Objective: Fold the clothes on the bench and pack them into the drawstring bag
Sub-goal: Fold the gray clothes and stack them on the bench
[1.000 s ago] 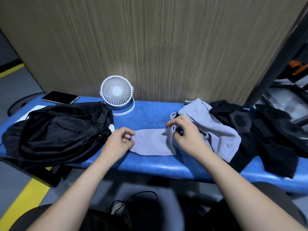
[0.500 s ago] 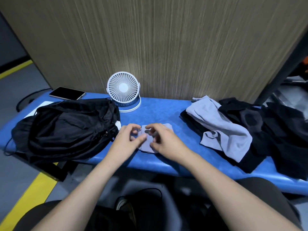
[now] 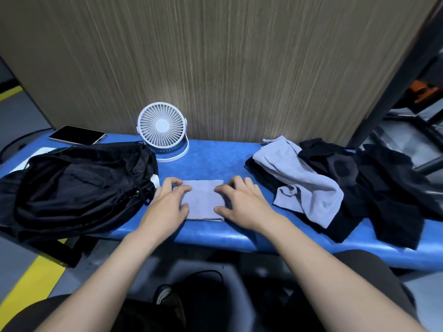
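A small lavender-grey cloth (image 3: 203, 200) lies folded into a square on the blue bench (image 3: 215, 159), near its front edge. My left hand (image 3: 169, 204) rests on the cloth's left side with fingers spread. My right hand (image 3: 242, 202) presses its right side the same way. The black drawstring bag (image 3: 76, 188) slumps on the bench at the left, close to my left hand. At the right lies a crumpled lavender-grey garment (image 3: 302, 180) on top of a pile of black clothes (image 3: 374, 188).
A white desk fan (image 3: 163, 130) stands at the back of the bench against a wood-grain wall. A phone (image 3: 77, 135) lies at the far left. A dark metal frame (image 3: 393, 92) rises at the right. Below the bench are my knees and floor.
The cloth went from stretched out between pinching fingers to a folded square. Both hands now lie flat on it, spread apart to its left and right sides.
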The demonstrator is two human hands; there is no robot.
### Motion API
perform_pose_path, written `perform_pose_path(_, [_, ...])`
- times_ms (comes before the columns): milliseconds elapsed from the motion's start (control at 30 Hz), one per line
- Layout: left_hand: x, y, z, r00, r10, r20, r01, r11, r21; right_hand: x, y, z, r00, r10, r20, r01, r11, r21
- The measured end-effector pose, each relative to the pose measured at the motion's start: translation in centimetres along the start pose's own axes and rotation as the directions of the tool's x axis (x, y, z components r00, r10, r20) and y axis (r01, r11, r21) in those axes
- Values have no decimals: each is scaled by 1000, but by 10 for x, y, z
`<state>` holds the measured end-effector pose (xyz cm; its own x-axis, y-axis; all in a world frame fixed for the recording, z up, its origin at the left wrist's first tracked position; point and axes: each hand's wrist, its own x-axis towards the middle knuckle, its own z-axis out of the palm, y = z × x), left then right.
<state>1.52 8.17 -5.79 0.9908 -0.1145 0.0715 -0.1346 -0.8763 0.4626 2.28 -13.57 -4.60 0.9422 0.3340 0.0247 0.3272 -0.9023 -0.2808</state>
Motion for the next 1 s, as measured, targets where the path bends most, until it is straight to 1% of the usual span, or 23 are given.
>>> perform_pose_path(67, [-2, -5, -2, 1000, -8, -26, 9, 999, 35, 2, -4, 2, 1000, -16, -1, 16, 1000, -24])
perform_pose_path(167, [-4, -5, -4, 996, 9, -90, 1, 994, 111, 0, -6, -3, 998, -54, -18, 54, 998, -16])
perform_pose_path(233, [-1, 2, -6, 990, 29, -139, -13, 993, 119, -6, -3, -10, 994, -79, -75, 77, 997, -23])
perform_pose_path(300, [5, 14, -8, 982, 61, -181, -44, 994, 99, -14, 5, -18, 987, -76, -143, 71, 997, -39])
perform_pose_path(400, [18, 42, -6, 973, 116, -199, -109, 993, 47, -29, 25, -34, 967, -59, -248, 48, 998, -50])
perform_pose_path(533, [40, 92, 5, 950, 194, -243, -213, 975, -56, -54, 57, -57, 899, -34, -437, 11, 998, -54])
perform_pose_path(633, [54, 127, 19, 940, 212, -268, -265, 947, -181, -75, 84, -74, 839, 28, -543, -83, 994, -76])
perform_pose_path(700, [62, 146, 31, 943, 205, -261, -272, 929, -252, -89, 102, -79, 815, 105, -570, -169, 984, -61])
perform_pose_path(767, [71, 162, 42, 963, 154, -223, -224, 915, -336, -100, 117, -80, 815, 201, -543, -259, 965, -32])
perform_pose_path(867, [87, 173, 57, 997, -11, -78, -29, 870, -493, -111, 134, -76, 820, 320, -474, -355, 935, 18])
perform_pose_path(933, [95, 175, 63, 995, -98, -14, 73, 824, -562, -116, 139, -73, 826, 355, -437, -377, 925, 40])
perform_pose_path(1000, [100, 176, 66, 988, -153, -12, 117, 799, -590, -118, 140, -72, 836, 363, -412, -374, 926, 58])
